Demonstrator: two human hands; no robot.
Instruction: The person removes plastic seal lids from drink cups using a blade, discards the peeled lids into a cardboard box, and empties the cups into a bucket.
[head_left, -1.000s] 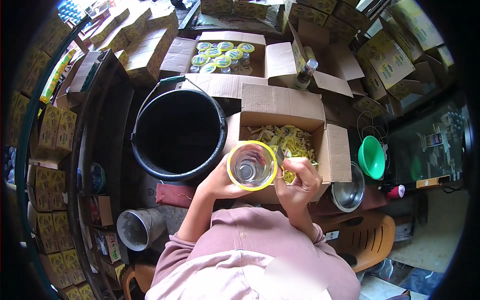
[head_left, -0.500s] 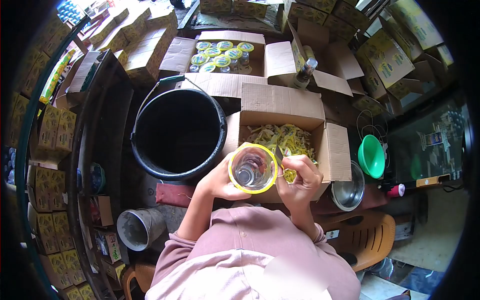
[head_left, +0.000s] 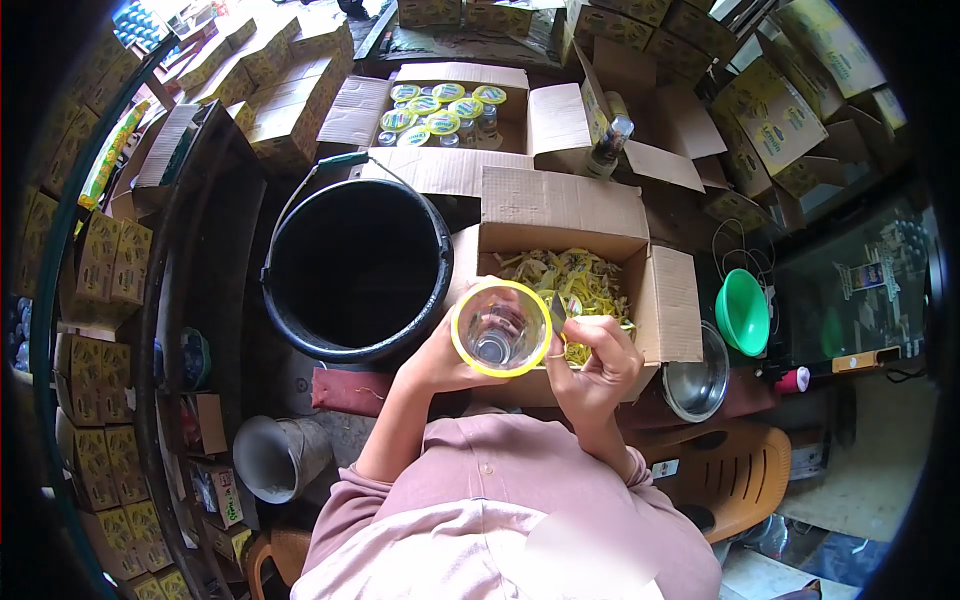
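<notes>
My left hand (head_left: 437, 355) is wrapped round a clear plastic cup (head_left: 497, 345) with a yellow rim, its mouth tilted up toward me. Just right of that rim, my right hand (head_left: 600, 362) is closed on a small dark blade (head_left: 558, 312), pointing upward; its handle is hidden by the fingers. A yellow strip seems to show by the right fingers, too small to make out. Beneath and beyond both hands stands an open cardboard box (head_left: 560, 205) holding a heap of yellow plastic scraps (head_left: 585, 280).
A black bucket (head_left: 445, 255) stands left of the box. Behind is an open carton (head_left: 450, 175) of yellow-lidded cups (head_left: 443, 122), with a bottle (head_left: 608, 150) beside it. To the right are a green bowl (head_left: 742, 310) and a metal bowl (head_left: 697, 385). A grey pail (head_left: 310, 445) sits lower left.
The cup has shifted slightly up and left in my left hand. My right hand, with the blade, has moved slightly too and stays near the rim.
</notes>
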